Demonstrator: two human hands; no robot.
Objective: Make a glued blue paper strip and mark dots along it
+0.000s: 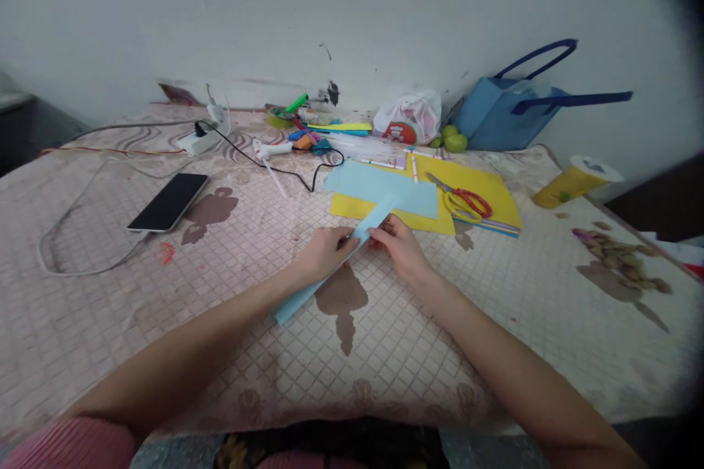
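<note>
A long light blue paper strip (302,300) runs slantwise between my hands, its near end close to the table's front. My left hand (328,253) pinches it near the middle from the left. From the right, my right hand (399,243) grips the same strip just beyond, fingertips close to the left ones. The strip's far end overlaps a light blue sheet (352,179), which lies on yellow sheets (473,168). Scissors (465,201) with red and yellow handles rest on the yellow sheets, right of my hands.
A phone (169,202) on a white cable lies left, near a power strip (198,141). A white glue gun (272,150), a plastic bag (410,119), green fruit (454,139) and a blue bag (506,113) stand along the wall. A yellow roll (572,183) and peanuts (621,260) are at right.
</note>
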